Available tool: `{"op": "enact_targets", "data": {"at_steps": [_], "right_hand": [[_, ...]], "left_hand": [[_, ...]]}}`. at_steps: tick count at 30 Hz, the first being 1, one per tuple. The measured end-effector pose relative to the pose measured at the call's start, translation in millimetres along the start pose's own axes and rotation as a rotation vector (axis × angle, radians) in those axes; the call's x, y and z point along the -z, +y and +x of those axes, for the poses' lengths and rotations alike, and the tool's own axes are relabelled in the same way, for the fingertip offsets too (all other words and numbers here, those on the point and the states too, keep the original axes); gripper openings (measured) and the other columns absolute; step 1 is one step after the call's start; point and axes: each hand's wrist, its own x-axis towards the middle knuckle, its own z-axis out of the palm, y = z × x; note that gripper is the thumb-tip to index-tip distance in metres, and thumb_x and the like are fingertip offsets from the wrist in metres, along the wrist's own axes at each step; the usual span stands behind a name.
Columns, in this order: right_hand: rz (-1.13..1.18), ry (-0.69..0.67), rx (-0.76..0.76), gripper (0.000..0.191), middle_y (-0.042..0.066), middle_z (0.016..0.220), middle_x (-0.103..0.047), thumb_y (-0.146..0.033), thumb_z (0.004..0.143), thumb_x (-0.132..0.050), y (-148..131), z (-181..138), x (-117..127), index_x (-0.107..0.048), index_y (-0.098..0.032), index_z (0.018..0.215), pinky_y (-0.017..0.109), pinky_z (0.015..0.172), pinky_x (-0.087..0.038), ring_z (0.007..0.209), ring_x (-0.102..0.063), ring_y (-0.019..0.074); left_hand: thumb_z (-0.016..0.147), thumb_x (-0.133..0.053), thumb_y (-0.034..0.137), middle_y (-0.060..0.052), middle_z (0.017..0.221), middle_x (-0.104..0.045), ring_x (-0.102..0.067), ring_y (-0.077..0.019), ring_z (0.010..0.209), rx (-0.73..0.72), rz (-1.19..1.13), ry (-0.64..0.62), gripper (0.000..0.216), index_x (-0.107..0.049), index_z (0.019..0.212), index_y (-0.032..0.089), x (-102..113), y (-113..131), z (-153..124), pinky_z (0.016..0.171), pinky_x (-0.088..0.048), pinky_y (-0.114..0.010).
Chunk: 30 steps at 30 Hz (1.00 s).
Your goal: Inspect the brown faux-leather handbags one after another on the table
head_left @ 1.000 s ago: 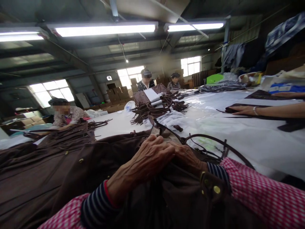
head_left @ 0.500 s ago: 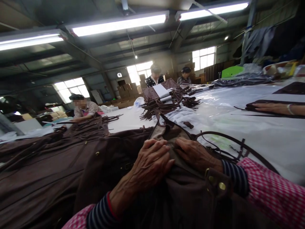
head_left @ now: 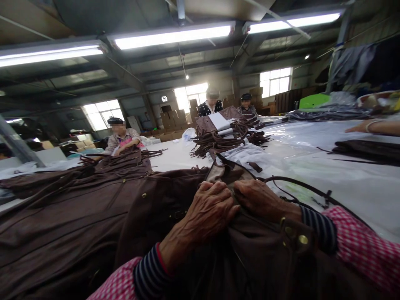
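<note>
A dark brown bag (head_left: pixel 262 246) with a paler lining, brass rivets and a long strap (head_left: pixel 312 189) lies right in front of me. My left hand (head_left: pixel 209 210) is closed at the bag's mouth, with its fingers curled over the cloth. Beside it, my right hand (head_left: pixel 262 198) is bunched into the same opening, gripping the material. The knuckles of both hands nearly meet. A bit of the olive-grey lining (head_left: pixel 223 173) shows just beyond them. My fingertips are mostly hidden in the folds.
More brown bags (head_left: pixel 68 208) spread over the left side. A stack of strapped bags (head_left: pixel 231 129) stands mid-table on white sheeting (head_left: pixel 353 187). At right, another person's hand (head_left: pixel 364 126) hovers near a folded dark bag (head_left: pixel 368 152). Several people work across the table.
My hands have closed more tightly on the bag's mouth, and less lining shows between them. The other person's hand at right has lifted off the dark folded bag. My view has shifted slightly left.
</note>
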Motion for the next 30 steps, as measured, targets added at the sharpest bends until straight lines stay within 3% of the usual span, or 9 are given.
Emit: {"op": "enact_targets", "data": {"at_steps": [4, 8, 16, 24, 30], "right_hand": [[0.044, 0.007, 0.040, 0.008, 0.009, 0.096, -0.069, -0.011, 0.090, -0.054, 2, -1, 1, -0.060, -0.015, 0.093, 0.028, 0.071, -0.037, 0.086, -0.063, 0.0196], [-0.031, -0.013, -0.005, 0.012, 0.010, 0.097, -0.069, -0.013, 0.093, -0.050, -2, -3, 4, -0.061, -0.014, 0.096, 0.030, 0.065, -0.035, 0.083, -0.064, 0.0213], [-0.011, -0.044, 0.114, 0.011, 0.012, 0.099, -0.066, -0.008, 0.089, -0.051, 3, -14, 11, -0.055, -0.014, 0.097, 0.031, 0.063, -0.036, 0.079, -0.062, 0.0220], [0.371, -0.119, 0.289, 0.018, 0.004, 0.086, -0.062, -0.017, 0.097, -0.045, 13, -56, 28, -0.041, -0.023, 0.081, 0.029, 0.063, -0.038, 0.071, -0.055, 0.0167], [0.460, -0.064, 0.270, 0.020, -0.001, 0.080, -0.055, -0.021, 0.100, -0.046, 19, -70, 11, -0.039, -0.023, 0.081, 0.027, 0.056, -0.029, 0.063, -0.047, 0.0131]], "left_hand": [[0.108, -0.035, 0.036, -0.001, 0.105, -0.068, -0.050, -0.0216, 0.116, 0.030, -0.056, -0.045, 0.035, -0.065, 0.096, 0.021, 1, 1, 0, 0.095, -0.030, -0.042], [0.108, -0.038, 0.035, 0.001, 0.107, -0.068, -0.048, -0.0211, 0.119, 0.068, -0.099, -0.078, 0.030, -0.064, 0.101, 0.023, 3, 2, -1, 0.097, -0.028, -0.043], [0.108, -0.039, 0.035, 0.000, 0.107, -0.068, -0.045, -0.0225, 0.123, 0.086, -0.118, -0.120, 0.028, -0.064, 0.100, 0.023, 3, 5, -1, 0.099, -0.026, -0.045], [0.105, -0.045, 0.046, 0.001, 0.103, -0.067, -0.045, -0.0215, 0.125, 0.110, -0.255, -0.150, 0.028, -0.064, 0.101, 0.026, 13, 12, -2, 0.102, -0.026, -0.043], [0.101, -0.050, 0.054, 0.003, 0.103, -0.065, -0.047, -0.0198, 0.118, 0.123, -0.276, -0.226, 0.031, -0.063, 0.118, 0.032, 21, 23, 2, 0.105, -0.024, -0.042]]}}
